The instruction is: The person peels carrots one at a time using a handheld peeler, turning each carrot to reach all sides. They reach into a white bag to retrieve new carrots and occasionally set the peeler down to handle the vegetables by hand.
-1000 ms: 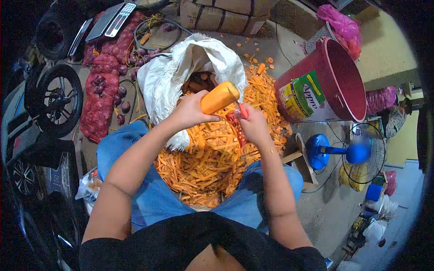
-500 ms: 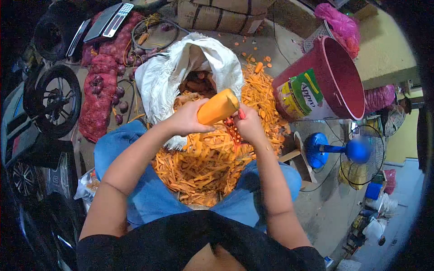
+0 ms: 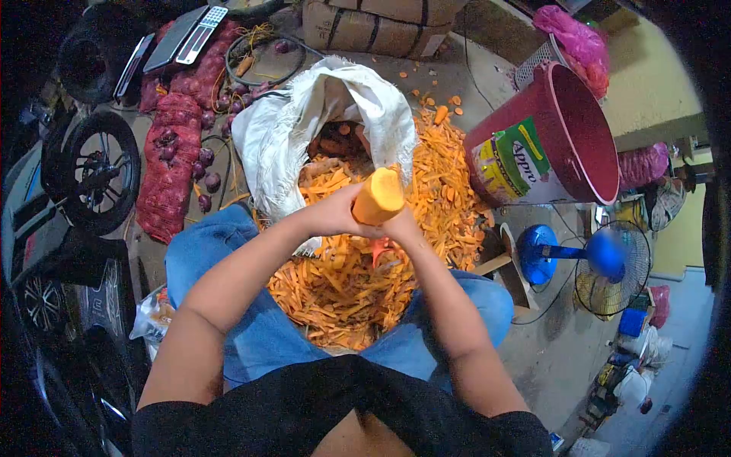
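A thick peeled carrot (image 3: 379, 198) points up toward the camera, its cut end showing. Wrapped round its left side is my left hand (image 3: 335, 212). My right hand (image 3: 401, 228) is close against the carrot's lower right, its fingers mostly hidden behind it. A red tool (image 3: 381, 248), partly covered, shows just below the hands and by the right one. Beneath lies a heap of orange peelings (image 3: 343, 286) between my legs. Just beyond stands an open white sack (image 3: 274, 145) with carrots inside.
A red bucket (image 3: 525, 122) lies tilted at the right, near a blue fan (image 3: 539, 255). Red net bags of onions (image 3: 167, 183) lie on the left beside a motorcycle wheel (image 3: 95, 171). Cardboard boxes (image 3: 373, 29) are at the back.
The carrot has turned from slanting right to pointing up at the camera. My right hand has moved left and down, closer under the carrot, and the red tool is lower.
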Motion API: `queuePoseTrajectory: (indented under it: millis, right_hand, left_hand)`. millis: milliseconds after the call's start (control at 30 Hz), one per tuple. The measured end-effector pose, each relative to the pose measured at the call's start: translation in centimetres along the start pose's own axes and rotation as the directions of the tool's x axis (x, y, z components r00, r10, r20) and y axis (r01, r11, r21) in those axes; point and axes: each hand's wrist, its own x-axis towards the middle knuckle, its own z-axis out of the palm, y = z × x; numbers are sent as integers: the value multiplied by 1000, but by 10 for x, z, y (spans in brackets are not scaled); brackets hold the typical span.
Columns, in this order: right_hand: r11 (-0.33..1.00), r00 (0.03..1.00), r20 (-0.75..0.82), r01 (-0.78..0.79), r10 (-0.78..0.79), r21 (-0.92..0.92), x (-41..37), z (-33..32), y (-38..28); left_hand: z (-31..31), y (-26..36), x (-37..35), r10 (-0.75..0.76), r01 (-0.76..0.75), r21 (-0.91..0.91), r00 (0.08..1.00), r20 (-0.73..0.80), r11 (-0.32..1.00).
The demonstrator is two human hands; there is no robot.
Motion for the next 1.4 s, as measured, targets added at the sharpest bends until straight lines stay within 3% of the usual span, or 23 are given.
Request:
queuePoseTrajectory:
  millis: [33, 100, 133, 167, 200, 233, 300, 500, 567, 767, 1000, 1067, 1100, 1133, 1167, 1200, 1233, 1267, 1300, 1333, 1367, 1400]
  right_hand:
    - [1000, 1000, 3, 3, -3, 1, 6, -13, -6]
    - [870, 884, 17, -463, 467, 169, 16, -38, -18]
    - [884, 897, -58, -418, 438, 207, 17, -43, -19]
    - [884, 896, -60, -420, 440, 207, 17, -51, -22]
    - [835, 889, -86, -385, 450, 392, 16, -63, -31]
    - [758, 879, -108, -332, 465, 561, 14, -70, -35]
    - [785, 875, -139, -333, 463, 523, 11, -77, -36]
    - [848, 927, -68, -305, 368, 433, 2, -84, -53]
    - [917, 937, -91, -305, 338, 258, 0, -89, -60]
    - [956, 943, -161, -281, 292, 87, -5, -88, -62]
    - [963, 939, -216, -248, 266, 109, -3, -81, -55]
    - [924, 938, -34, -332, 344, 189, 3, -76, -39]
    - [924, 938, -34, -332, 345, 191, 3, -54, -4]
    - [792, 869, 7, -456, 496, 406, 2, -15, 49]
    - [602, 781, 84, -540, 619, 588, 1, 13, 81]
    - [494, 760, 148, -543, 632, 679, 1, 20, 86]
    - [500, 764, 150, -543, 628, 675, 3, 9, 67]
    - [627, 810, 125, -532, 574, 568, 6, -17, 28]
    - [738, 851, 107, -502, 514, 450, 10, -38, -1]
    - [685, 788, 174, -604, 591, 408, 14, -46, -11]
    - [686, 788, 172, -603, 591, 406, 15, -51, -17]
    - [683, 839, 116, -505, 531, 527, 14, -53, -21]
  left_hand:
    - [-1, -1, -2, -1, 1, -1, 1000, -4, 1000]
    - [-1, -2, -5, -9, 8, -61, 1000, -29, 998]
    - [-2, -2, -4, -9, 7, -61, 1000, -27, 998]
    - [-2, -3, -3, -47, 38, -249, 998, -31, 968]
    - [-2, -4, -2, -86, 67, -430, 996, -26, 900]
    - [0, -7, 0, -87, 69, -433, 996, -22, 899]
    - [0, -12, 4, -128, 13, -536, 976, -179, 844]
    - [-5, -11, 6, -122, 61, -431, 986, -116, 901]
    - [-5, -14, 8, -108, 45, -430, 987, -123, 902]
    - [-2, -8, 8, -130, 93, -468, 990, -46, 879]
    - [4, -3, 5, -115, 132, -548, 991, 64, 826]
    - [9, -5, 6, -94, 141, -594, 990, 109, 792]
    - [17, 1, 6, 199, -158, -309, 975, 103, 938]
    - [20, 7, 3, 453, -463, 2, 869, 200, 886]
    - [19, 13, -2, 450, -461, 5, 868, 209, 887]
    - [17, 18, -7, 266, -235, -154, 937, 225, 960]
    - [15, 20, -11, 75, 10, -305, 961, 266, 952]
    - [5, 15, -14, -23, 193, -415, 925, 380, 889]
    - [1, 13, -15, -22, 189, -417, 927, 375, 889]
    - [-1, 13, -16, 61, 216, -598, 911, 409, 772]
    - [-2, 13, -15, 151, 250, -746, 893, 424, 617]
    - [-2, 12, -15, 153, 248, -746, 893, 423, 618]
